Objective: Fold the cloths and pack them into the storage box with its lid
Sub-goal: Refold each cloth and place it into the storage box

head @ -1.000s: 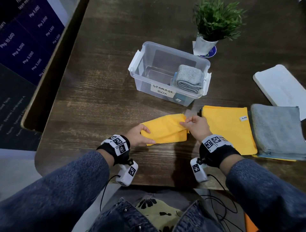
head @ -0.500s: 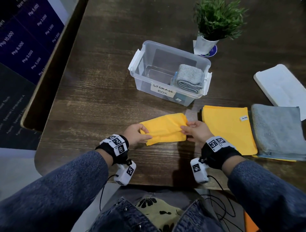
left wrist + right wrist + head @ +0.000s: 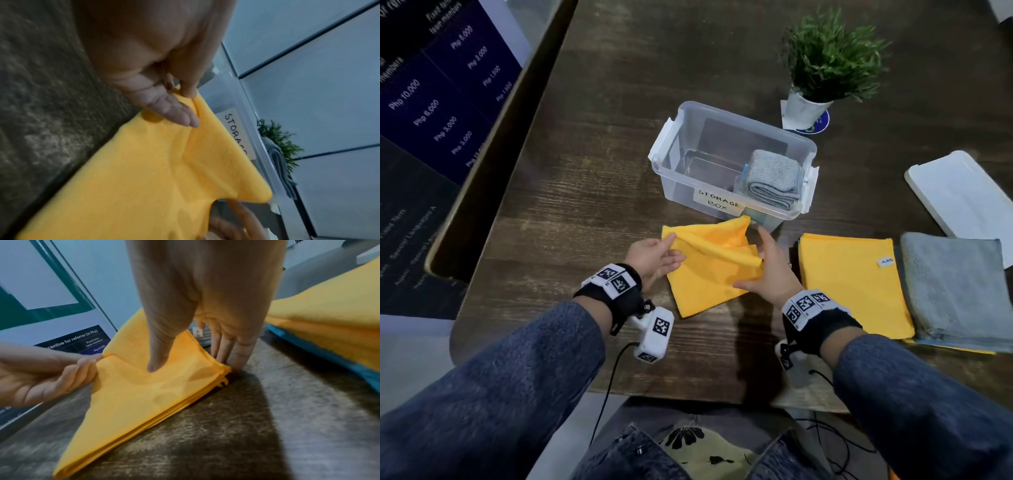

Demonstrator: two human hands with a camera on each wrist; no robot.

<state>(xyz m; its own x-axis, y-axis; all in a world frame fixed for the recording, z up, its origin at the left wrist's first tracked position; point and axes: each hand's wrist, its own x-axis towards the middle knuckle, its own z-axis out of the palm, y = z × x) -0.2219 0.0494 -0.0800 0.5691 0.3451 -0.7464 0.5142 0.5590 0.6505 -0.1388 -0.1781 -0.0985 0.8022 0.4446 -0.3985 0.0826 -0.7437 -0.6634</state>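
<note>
A yellow cloth lies partly folded on the dark wooden table, just in front of the clear storage box. My left hand pinches its far left corner between thumb and fingers. My right hand grips the right end, with the thumb on top and the fingers down beside the edge. The far fold is raised between the hands. One folded grey cloth sits in the right end of the box. The white lid lies at the far right.
To the right lie a flat yellow cloth and a grey cloth, side by side. A potted plant stands behind the box. The table's near edge runs just under my wrists, and a dark board stands off the left side.
Both hands have moved away from me toward the box with the cloth. The narrow folded strip now lies wider on the table, its far edge lifted between the hands.
</note>
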